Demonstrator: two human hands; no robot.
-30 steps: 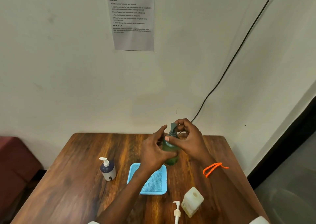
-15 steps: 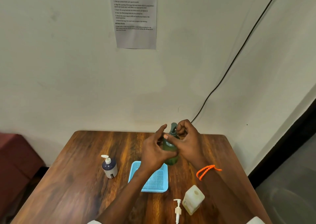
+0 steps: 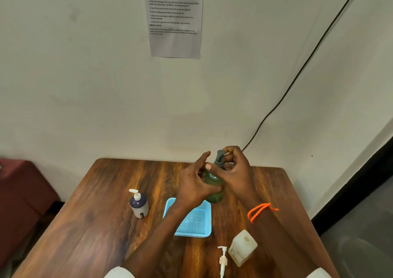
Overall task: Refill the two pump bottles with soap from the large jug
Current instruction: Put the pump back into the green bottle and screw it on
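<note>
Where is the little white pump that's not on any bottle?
In the head view, the loose white pump lies flat on the table near the front edge, just left of the big soap jug.

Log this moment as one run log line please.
step: pump head on green bottle | left hand: grips bottle body | right hand: pinches pump head | jug: uncapped

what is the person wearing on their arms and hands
Both forearms are bare, with no gloves or rings that show. The right wrist carries an orange braided cord bracelet. White sleeve edges peek in at the bottom of the view on both sides.
</note>
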